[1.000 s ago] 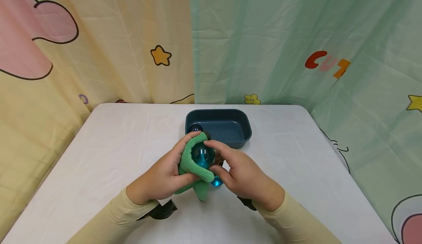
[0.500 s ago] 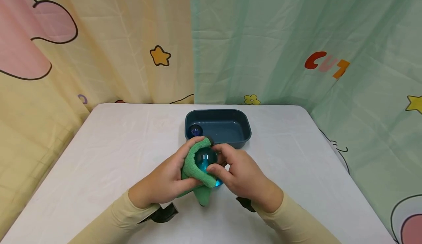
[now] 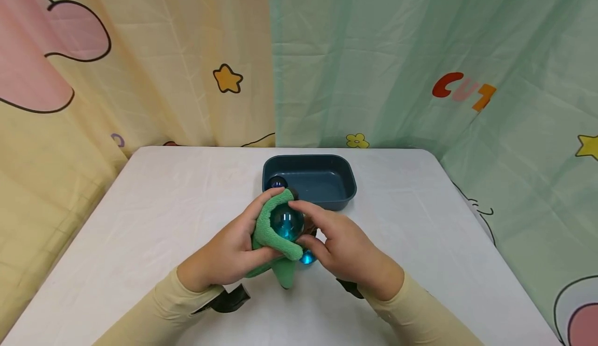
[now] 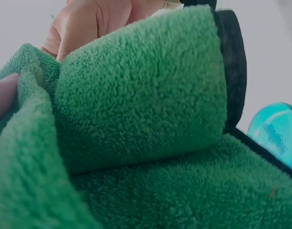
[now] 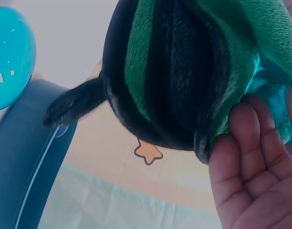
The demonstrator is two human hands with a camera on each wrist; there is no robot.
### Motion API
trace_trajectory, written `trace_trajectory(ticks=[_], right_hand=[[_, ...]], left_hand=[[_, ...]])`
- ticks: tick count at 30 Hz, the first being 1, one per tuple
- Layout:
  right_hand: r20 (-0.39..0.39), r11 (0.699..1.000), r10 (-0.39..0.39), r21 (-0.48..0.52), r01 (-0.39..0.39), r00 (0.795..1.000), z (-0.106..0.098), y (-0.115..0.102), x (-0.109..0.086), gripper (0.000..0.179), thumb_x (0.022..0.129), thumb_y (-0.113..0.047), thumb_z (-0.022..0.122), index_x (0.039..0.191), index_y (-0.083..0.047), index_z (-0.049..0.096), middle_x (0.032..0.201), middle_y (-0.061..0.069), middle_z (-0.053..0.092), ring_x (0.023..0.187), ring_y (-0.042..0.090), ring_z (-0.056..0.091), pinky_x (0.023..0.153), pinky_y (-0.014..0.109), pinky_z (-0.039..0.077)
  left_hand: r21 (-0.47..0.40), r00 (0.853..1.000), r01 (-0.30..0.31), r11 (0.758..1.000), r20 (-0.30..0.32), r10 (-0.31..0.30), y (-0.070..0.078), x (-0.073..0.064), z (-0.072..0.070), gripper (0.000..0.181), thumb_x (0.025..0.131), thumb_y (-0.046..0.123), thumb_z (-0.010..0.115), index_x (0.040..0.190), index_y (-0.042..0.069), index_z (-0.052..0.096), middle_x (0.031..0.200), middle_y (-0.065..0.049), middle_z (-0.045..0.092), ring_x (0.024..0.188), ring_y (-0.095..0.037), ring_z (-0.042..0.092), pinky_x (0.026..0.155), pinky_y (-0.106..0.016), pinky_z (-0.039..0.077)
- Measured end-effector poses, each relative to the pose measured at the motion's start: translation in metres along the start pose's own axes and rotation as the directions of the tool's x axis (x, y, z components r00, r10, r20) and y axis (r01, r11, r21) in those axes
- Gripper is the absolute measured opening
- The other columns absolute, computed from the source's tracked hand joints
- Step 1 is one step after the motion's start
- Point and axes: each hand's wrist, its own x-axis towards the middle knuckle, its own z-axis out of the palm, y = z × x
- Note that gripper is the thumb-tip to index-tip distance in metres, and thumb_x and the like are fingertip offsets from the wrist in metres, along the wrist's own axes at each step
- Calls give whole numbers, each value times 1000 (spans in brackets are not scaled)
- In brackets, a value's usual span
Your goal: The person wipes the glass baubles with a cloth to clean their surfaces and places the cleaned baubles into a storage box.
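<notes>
My left hand (image 3: 233, 250) grips a fluffy green cloth with dark edging (image 3: 268, 231), folded around a clear blue ball (image 3: 287, 223). From the other side my right hand (image 3: 343, 239) holds that ball between thumb and fingers. In the right wrist view, the cloth (image 5: 141, 71) hangs in folds with its dark trim and a loop showing, and the held ball (image 5: 272, 95) peeks out behind the fingers. The left wrist view is mostly filled by the rolled cloth (image 4: 141, 90). A second blue ball (image 3: 307, 257) lies on the table just below the hands.
Behind the hands stands a dark blue rectangular bin (image 3: 345, 198) with a dark ball (image 3: 277, 182) in its left corner. The table (image 3: 187, 195) has a white cover. Patterned curtains (image 3: 364, 65) hang along its far side and both flanks.
Both hands, with the cloth and ball, dipped slightly down and right half a second ago, then came back up and left. The right fingers have shifted on the ball.
</notes>
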Motion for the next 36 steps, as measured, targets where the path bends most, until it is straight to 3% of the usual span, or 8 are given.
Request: trace_trajectory(ticks=[6,11,17,21,25,31,36], right_hand=[[-1,999,52,3,-52,999,1,2,-1,48,96,-12,77,134,3,52,87,-1,72,80,7,68,73,25,58],[-37,997,67,43,-65,997,4,2,-1,31,99,-17,74,119,1,59,83,-2,71,77,6,67,71,25,58],[-37,994,57,100,-53,998,4,0,-2,47,102,-21,71,138,0,49,93,1,72,83,7,68,72,25,59],[10,997,4,82,-5,1000,1,0,-2,61,100,-10,71,151,-3,39,105,1,72,90,8,66,79,26,59],[30,999,-19,40,18,999,0,0,0,63,99,-6,72,155,-6,42,114,2,72,93,10,67,87,33,60],[18,999,42,-7,-42,999,1,1,-1,55,99,-11,73,146,0,46,95,0,73,82,7,67,76,28,59],[-11,987,157,36,-156,988,6,3,0,34,103,-23,69,126,-1,57,77,-6,60,66,0,53,61,22,50]], left_hand=[[38,1000,10,999,19,-11,2,0,3,86,98,5,73,166,21,23,154,-6,49,131,-21,58,114,-25,45],[75,1000,0,997,24,-2,0,0,5,83,99,8,73,165,20,24,149,-8,53,125,-20,60,111,-25,47],[46,1000,-10,999,19,9,-3,1,4,87,97,4,74,166,19,22,152,-8,50,131,-21,56,113,-26,46],[27,1000,-21,999,13,21,-4,0,1,87,97,1,72,166,18,21,153,-9,50,132,-20,57,113,-26,47],[3,1000,-14,1000,6,14,-4,0,0,87,97,0,71,166,16,21,152,-10,51,131,-19,59,113,-24,46],[27,1000,-8,1000,6,8,-4,2,3,83,99,2,70,165,19,23,155,-9,48,131,-20,59,113,-24,45],[89,1000,0,996,20,-1,-6,4,5,82,100,8,71,165,22,22,152,-7,50,126,-20,59,110,-25,48]])
